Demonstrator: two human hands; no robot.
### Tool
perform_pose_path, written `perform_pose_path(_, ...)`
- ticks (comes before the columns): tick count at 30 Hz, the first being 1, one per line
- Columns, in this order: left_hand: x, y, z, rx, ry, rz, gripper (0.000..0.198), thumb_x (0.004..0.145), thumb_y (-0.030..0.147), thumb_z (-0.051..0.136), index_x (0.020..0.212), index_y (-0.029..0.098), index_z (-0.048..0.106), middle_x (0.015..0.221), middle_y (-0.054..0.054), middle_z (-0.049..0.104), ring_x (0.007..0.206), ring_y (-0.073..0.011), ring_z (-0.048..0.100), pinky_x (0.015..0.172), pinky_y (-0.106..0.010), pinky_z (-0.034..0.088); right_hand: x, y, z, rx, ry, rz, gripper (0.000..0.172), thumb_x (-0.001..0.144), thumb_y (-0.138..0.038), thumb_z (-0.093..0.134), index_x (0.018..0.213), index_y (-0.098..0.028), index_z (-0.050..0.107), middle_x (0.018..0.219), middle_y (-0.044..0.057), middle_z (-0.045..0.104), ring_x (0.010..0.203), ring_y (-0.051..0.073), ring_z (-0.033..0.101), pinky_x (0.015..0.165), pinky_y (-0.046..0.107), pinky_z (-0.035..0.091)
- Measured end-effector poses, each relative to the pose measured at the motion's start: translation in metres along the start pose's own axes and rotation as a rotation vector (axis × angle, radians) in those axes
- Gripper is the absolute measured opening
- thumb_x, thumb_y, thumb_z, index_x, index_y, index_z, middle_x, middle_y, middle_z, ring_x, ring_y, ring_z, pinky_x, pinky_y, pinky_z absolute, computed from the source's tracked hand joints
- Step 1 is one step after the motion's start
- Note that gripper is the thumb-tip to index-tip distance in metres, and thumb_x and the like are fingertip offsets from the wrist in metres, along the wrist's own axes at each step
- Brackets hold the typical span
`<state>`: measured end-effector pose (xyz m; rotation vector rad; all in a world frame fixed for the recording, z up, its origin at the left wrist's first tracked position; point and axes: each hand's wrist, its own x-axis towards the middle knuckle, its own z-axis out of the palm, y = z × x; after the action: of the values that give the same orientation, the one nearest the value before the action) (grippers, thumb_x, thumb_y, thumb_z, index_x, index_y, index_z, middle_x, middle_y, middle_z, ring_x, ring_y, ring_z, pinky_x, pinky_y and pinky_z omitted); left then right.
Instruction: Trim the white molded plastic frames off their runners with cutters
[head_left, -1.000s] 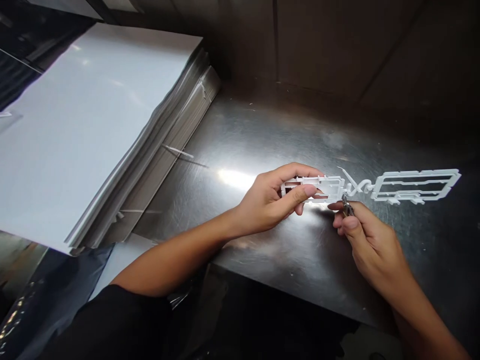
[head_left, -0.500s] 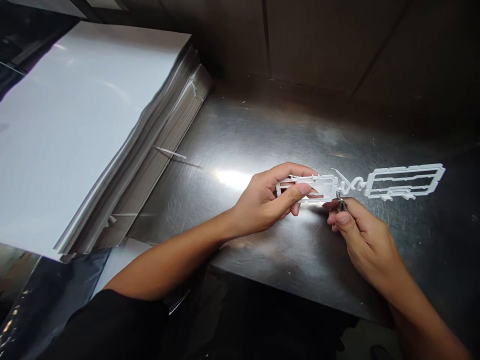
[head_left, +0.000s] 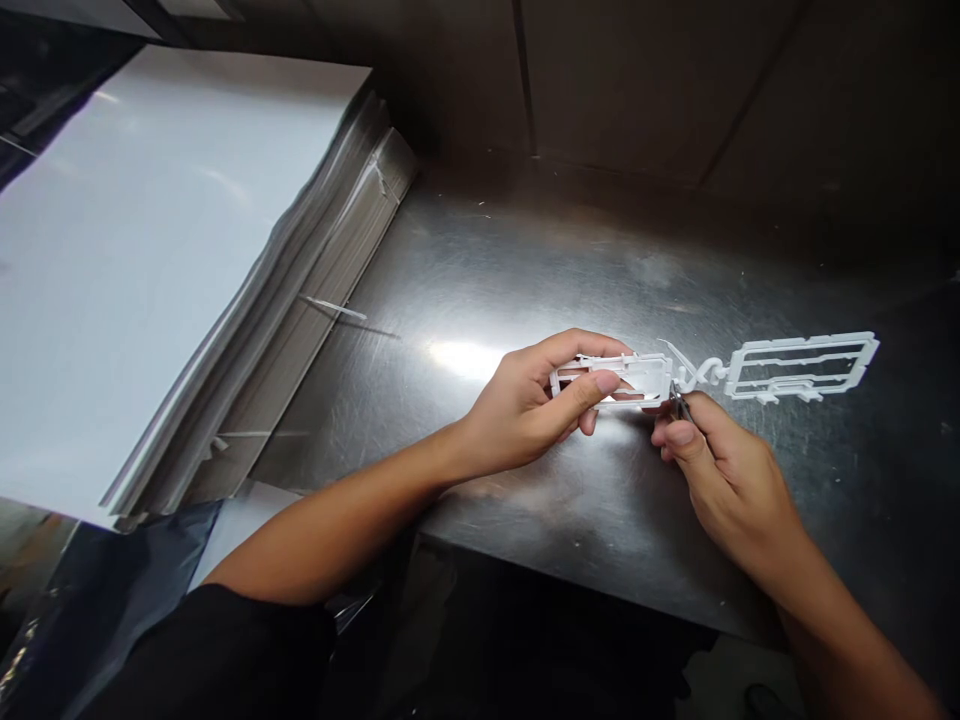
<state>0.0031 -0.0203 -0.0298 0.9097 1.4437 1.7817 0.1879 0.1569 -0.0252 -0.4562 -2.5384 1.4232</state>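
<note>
My left hand (head_left: 536, 405) is closed round a white plastic frame (head_left: 652, 378), thumb on top and fingers beneath. A curled white connecting strip (head_left: 701, 374) joins it to a second white plastic frame (head_left: 804, 366), which sticks out to the right past my hands. In my closed right hand (head_left: 720, 455) is a pair of small metal nippers (head_left: 679, 405). Their jaws are at the right end of the held frame, where the strip begins. Whether they have closed on the plastic is too small to tell. Most of the nippers' handles are hidden by my fingers.
A tall stack of large white sheets (head_left: 187, 220), bound with thin ties, stands on the left. Under my hands is a scratched metal table (head_left: 480, 270), its front edge close to me. A dark panelled wall (head_left: 622, 80) rises behind it.
The right-hand frame and my right hand with the nippers have shifted slightly left. My left hand keeps its hold, and the view has shifted a little.
</note>
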Motion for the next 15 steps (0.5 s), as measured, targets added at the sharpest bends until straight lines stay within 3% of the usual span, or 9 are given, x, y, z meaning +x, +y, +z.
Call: perform_pose_path(15,-0.0011,-0.0034,0.0015,0.001,0.013,-0.025,0.03,0.112,0.041,0.082,0.128,0.017,0.078,0.089,-0.005,0.08,0.058,-0.0101,0.066,0.048,-0.019,0.049,-0.0034,0.0042,0.0,-0.013,-0.014,0.045,0.059,0.126,-0.076,0.052,0.105,-0.024,0.071,0.097,0.001,0.076,0.082,0.023,0.074,0.068,0.033,0.049)
